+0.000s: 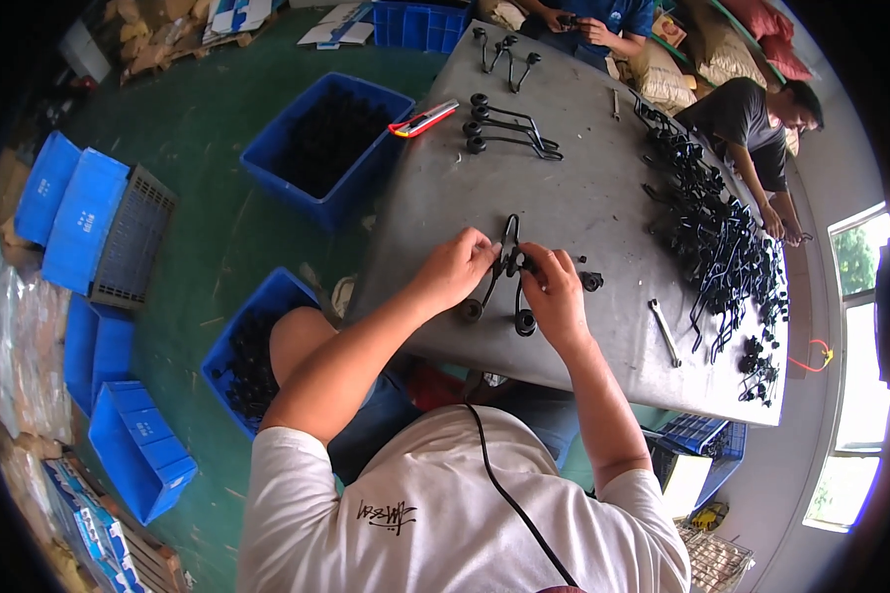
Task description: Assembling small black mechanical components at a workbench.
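Both hands are over the grey table [435, 188], near its front edge. Between them is a black bent-rod part [513, 229] with a looped far end and round rubber-like ends pointing toward me. My left hand [457, 269] pinches the part from the left, thumb and fingers closed on its middle. From the right, my right hand [556, 295] grips it too, fingers curled round a small dark fitting. Just right of that hand lies a loose black round piece [591, 282], with tiny dark bits beside it.
A large pile of black rod parts [712, 237] covers the table's right side. Several finished-looking rods [509, 128], a red utility knife [425, 119] and a wrench [665, 334] lie about. Blue bins [328, 203] stand left. Two people [752, 128] work at the far and right sides.
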Available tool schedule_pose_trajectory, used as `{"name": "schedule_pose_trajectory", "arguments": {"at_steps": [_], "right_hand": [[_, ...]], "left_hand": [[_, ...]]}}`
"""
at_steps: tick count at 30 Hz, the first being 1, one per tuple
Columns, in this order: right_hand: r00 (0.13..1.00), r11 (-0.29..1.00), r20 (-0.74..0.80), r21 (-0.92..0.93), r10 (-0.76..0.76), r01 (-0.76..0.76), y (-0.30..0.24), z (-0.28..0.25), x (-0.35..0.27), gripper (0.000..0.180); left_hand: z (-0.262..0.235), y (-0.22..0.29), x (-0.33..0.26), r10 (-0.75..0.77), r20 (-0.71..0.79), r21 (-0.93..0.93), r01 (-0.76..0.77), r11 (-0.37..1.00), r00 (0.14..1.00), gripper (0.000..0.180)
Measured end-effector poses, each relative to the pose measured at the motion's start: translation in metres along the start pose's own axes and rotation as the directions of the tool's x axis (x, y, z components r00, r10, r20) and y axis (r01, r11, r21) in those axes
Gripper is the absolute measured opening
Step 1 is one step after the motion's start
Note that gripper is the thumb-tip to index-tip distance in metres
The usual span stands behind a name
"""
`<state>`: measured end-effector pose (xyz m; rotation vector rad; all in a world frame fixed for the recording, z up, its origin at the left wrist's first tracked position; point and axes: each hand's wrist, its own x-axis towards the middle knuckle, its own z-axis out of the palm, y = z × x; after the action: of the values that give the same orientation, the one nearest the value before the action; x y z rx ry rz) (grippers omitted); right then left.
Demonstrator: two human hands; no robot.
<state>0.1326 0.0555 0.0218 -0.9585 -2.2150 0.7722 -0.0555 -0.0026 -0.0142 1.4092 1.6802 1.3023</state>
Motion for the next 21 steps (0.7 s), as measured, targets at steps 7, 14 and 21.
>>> {"name": "schedule_pose_trajectory", "arguments": {"at_steps": [7, 14, 21], "right_hand": [[0.99, 0.994, 0.092, -0.009, 0.107, -0.106, -0.008, -0.002, 0.008, 0.041], [0.994, 0.997, 0.088, 0.017, 0.071, -0.073, -0.003, -0.001, 0.008, 0.041], [0.994, 0.997, 0.102, -0.056, 0.05, -0.044, -0.008, 0.0, 0.012, 0.04]], "left_hand": [[-0.007, -0.006, 0.002, -0.128, 0.23, -0.1, 0.154, 0.983, 0.965, 0.029], [-0.01, -0.011, 0.0, -0.002, 0.252, -0.111, 0.031, 0.993, 0.968, 0.03], [-0.014, -0.004, 0.002, 0.012, 0.216, -0.014, -0.009, 1.0, 0.976, 0.034]]}}
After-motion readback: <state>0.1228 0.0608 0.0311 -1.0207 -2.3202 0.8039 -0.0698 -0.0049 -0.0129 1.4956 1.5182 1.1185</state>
